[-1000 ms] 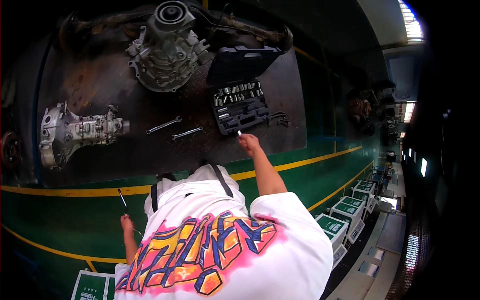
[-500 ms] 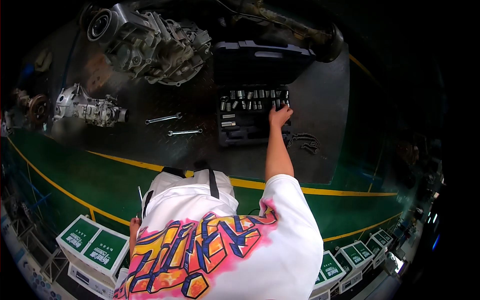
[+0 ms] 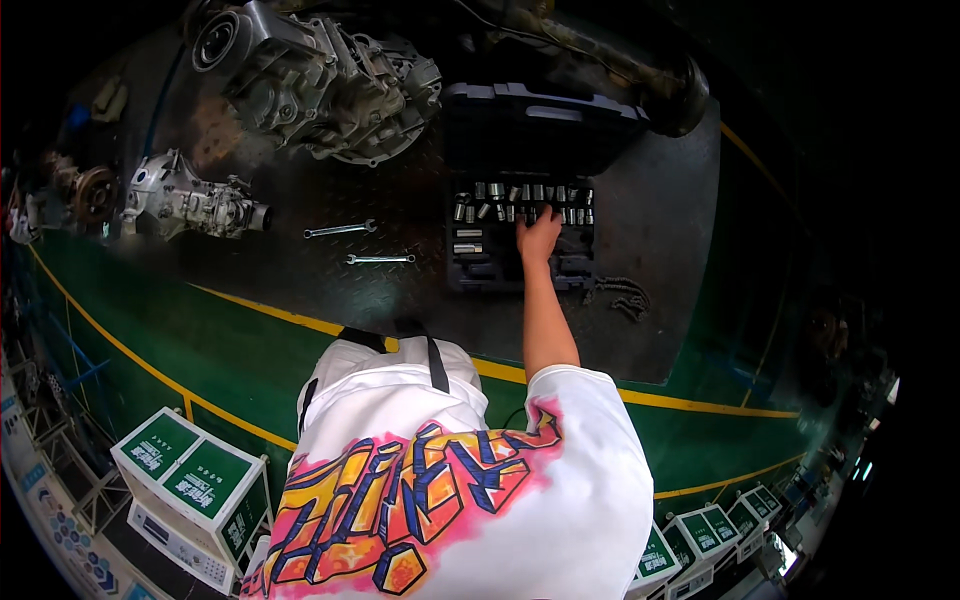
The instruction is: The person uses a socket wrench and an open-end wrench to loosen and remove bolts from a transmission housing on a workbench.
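My right hand (image 3: 539, 238) reaches over the open black socket case (image 3: 470, 275), its fingers bent down into the lower row of sockets. Whatever lies between the fingertips is too small and covered to make out. Short silver sockets (image 3: 497, 190) stand in two rows in the case. Two longer sockets (image 3: 467, 248) lie at its left side. The raised dark lid (image 3: 540, 135) leans back behind the rows. My left hand is out of sight.
Two wrenches (image 3: 340, 230) lie left of the case. A large gearbox (image 3: 330, 95) and a smaller housing (image 3: 195, 200) stand beyond them. A chain (image 3: 625, 298) lies at the case's right corner. Yellow lines (image 3: 700, 402) mark the green floor nearby.
My right hand has shifted left along the lower socket row, uncovering the sockets at the right end. My left hand, earlier at the lower left with a thin metal tool, has left the view.
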`<state>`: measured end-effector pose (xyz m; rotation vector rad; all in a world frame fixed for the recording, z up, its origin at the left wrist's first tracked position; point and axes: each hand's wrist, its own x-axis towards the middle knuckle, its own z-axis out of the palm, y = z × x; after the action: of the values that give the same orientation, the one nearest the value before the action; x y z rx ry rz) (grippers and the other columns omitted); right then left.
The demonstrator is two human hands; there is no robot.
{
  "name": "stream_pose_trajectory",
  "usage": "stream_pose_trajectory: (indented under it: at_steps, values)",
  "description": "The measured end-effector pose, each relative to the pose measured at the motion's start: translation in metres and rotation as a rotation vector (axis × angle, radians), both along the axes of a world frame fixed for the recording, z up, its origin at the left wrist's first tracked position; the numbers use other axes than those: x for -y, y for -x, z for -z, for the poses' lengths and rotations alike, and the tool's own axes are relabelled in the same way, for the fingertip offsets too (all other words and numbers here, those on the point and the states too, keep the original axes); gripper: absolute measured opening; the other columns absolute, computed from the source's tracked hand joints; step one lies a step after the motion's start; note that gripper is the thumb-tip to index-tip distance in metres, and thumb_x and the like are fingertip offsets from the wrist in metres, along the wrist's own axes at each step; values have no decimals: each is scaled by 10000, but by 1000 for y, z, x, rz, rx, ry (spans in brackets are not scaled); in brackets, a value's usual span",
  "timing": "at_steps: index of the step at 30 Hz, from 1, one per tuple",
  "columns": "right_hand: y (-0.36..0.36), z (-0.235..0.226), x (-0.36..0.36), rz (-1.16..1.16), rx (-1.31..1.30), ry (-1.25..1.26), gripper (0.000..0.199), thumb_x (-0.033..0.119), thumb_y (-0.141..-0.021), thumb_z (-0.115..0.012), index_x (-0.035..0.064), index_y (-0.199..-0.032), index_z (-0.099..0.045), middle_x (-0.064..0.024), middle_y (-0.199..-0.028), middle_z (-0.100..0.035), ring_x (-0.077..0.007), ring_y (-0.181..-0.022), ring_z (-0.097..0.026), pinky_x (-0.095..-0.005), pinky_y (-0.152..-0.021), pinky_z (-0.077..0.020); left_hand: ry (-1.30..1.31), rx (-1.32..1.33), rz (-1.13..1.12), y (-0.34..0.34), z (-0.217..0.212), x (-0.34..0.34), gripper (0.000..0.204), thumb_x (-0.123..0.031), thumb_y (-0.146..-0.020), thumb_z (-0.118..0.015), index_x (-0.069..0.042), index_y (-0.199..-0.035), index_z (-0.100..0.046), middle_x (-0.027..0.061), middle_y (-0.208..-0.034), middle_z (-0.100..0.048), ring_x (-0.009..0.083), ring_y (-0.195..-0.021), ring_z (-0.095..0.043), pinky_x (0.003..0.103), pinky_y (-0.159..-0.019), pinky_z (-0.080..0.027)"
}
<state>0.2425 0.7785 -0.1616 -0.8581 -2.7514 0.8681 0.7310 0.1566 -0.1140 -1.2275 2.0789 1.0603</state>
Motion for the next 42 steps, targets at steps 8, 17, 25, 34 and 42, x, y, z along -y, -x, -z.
stream_pose_trajectory:
  at_steps: [8, 17, 25, 34, 42]
  values:
    - [5, -4, 50, -130, -79, -73, 309, 161, -803, -680, 110, -1108, -660, -164, -1135, -549, -400, -1065, -548, -495, -850, -497, -71, -38, -110, 50, -26, 2, 228, -246, -1029, -508, -81, -881, -559, -4, -643, -482, 97, -494, -420, 281, -449, -351]
    - [16, 8, 51, -142, -86, 64, 271, 170, -813, -738, 19, -1035, -704, -208, -1071, -618, -393, -979, -616, -436, -859, -506, -132, -151, -392, 51, -32, 29, 194, -237, -1038, -480, -101, -908, -528, -19, -634, -442, 99, -475, -412, 271, -423, -352]
    - [15, -89, 257, -526, -19, 1053, 307, 191, -961, -660, 16, -1212, -643, -45, -934, -678, -90, -788, -627, -248, -690, -508, 101, -183, -370, -81, 104, 23, 177, -148, -940, -563, 1, -897, -648, 82, -691, -608, 208, -595, -575, 350, -573, -460]
    - [80, -140, 481, -1053, -375, 407, 202, -43, -835, -694, 12, -1030, -691, -124, -999, -628, -269, -819, -673, -340, -703, -522, -261, -73, -487, -41, 53, 5, 259, -169, -962, -451, -50, -763, -563, 75, -611, -531, 198, -496, -497, 361, -455, -405]
    - [71, -138, 505, -1085, -430, 227, 255, -102, -819, -657, 22, -1038, -697, -122, -992, -636, -257, -789, -675, -344, -686, -535, -341, -78, -988, -21, 92, 33, 147, -200, -1013, -429, -90, -959, -509, 0, -636, -437, 127, -466, -411, 309, -404, -344]
